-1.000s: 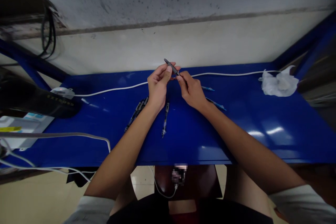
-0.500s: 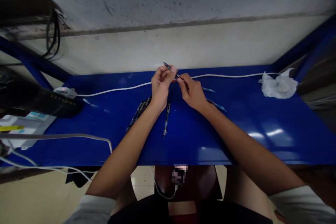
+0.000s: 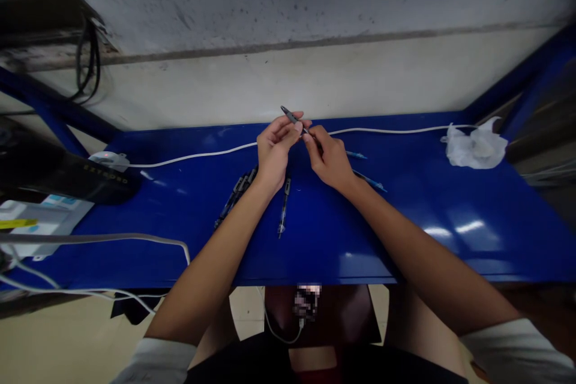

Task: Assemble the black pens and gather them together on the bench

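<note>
A dark pen (image 3: 290, 115) is held above the back part of the blue table, its grey end pointing up and left. My left hand (image 3: 275, 147) pinches it near that end. Closed on its lower right part is my right hand (image 3: 329, 156). Below the hands a single black pen (image 3: 284, 207) lies on the table. Several black pens (image 3: 234, 195) lie side by side, partly behind my left forearm. Light blue pens (image 3: 371, 181) show beside my right wrist, partly hidden by it.
A white cable (image 3: 202, 154) crosses the blue table (image 3: 324, 246) along the back. At the left are a black cylinder (image 3: 67, 162) and a white box (image 3: 45, 225) with cables. A crumpled white plastic bag (image 3: 476, 145) sits at the right.
The view has shifted slightly. My left hand's fingers have moved a little around the pen; both hands still hold it in nearly the same place.
</note>
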`<state>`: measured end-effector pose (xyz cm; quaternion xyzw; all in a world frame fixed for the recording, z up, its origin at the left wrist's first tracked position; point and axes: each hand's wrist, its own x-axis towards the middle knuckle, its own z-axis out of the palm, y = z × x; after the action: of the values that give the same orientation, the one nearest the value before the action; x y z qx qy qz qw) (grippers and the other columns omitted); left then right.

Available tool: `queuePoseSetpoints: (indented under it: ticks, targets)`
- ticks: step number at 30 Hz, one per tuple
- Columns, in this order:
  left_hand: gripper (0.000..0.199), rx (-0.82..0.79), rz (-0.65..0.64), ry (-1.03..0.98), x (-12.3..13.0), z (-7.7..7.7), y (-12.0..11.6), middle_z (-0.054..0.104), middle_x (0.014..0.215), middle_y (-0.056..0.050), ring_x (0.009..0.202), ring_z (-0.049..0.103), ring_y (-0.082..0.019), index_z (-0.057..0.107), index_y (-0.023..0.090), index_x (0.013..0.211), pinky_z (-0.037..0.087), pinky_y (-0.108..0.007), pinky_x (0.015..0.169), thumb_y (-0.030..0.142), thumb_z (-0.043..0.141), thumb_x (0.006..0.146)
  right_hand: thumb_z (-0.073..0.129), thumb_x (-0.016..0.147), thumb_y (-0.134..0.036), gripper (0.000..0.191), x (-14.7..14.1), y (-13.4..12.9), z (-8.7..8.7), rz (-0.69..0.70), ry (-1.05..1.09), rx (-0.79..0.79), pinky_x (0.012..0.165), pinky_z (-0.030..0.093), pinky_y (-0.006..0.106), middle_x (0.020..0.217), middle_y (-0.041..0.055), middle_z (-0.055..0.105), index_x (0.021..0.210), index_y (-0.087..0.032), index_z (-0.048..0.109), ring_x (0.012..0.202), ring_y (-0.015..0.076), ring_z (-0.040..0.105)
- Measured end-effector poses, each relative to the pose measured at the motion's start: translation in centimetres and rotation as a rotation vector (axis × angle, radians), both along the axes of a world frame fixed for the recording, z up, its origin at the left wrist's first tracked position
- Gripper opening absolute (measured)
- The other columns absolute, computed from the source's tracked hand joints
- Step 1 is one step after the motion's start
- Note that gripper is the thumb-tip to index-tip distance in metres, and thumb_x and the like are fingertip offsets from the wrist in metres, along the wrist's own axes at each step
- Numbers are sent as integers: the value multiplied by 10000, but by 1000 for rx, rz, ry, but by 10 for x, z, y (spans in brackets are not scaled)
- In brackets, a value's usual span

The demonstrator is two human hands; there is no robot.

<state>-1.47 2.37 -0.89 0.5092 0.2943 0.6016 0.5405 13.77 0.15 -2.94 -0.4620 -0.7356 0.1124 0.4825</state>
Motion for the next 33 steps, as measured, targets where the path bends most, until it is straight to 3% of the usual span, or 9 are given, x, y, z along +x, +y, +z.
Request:
queuePoseSetpoints:
  ticks: [8,15,20,24,33]
  targets:
    - [284,1,160,-7,4,-2,2,793,871,-13,804,723,-145,775,238,898,592,-286,812,422,979,826,336,1189,-581,428,0,-2,3,29,-23,-61,654,356,340,746,-5,605,1076,-258,594,614,182,545]
    - [317,1,168,2,6,-2,1,779,864,-18,760,697,-141,730,221,852,565,-281,744,402,988,814,505,1149,-464,198,1,4,-3,61,59,-90,730,462,367,912,37,740,1145,-270,547,777,225,690]
    - [348,13,164,10,7,1,-1,772,854,-8,760,691,-130,736,216,856,563,-268,772,435,999,791,492,1153,-508,248,0,1,-1,15,19,-93,672,406,359,817,4,675,1182,-264,530,661,216,620]
    - [324,31,163,5,6,1,-1,755,815,7,732,671,-120,728,222,847,561,-263,769,414,987,818,397,1184,-502,287,0,1,-1,25,-34,-41,704,397,359,872,24,677,1109,-271,551,722,217,634]
    - [371,28,161,11,8,1,-2,759,811,-10,734,684,-143,719,224,825,568,-281,736,459,1003,783,530,1138,-427,153,0,2,-3,36,57,-95,678,419,355,824,-5,688,1176,-279,518,683,207,644]
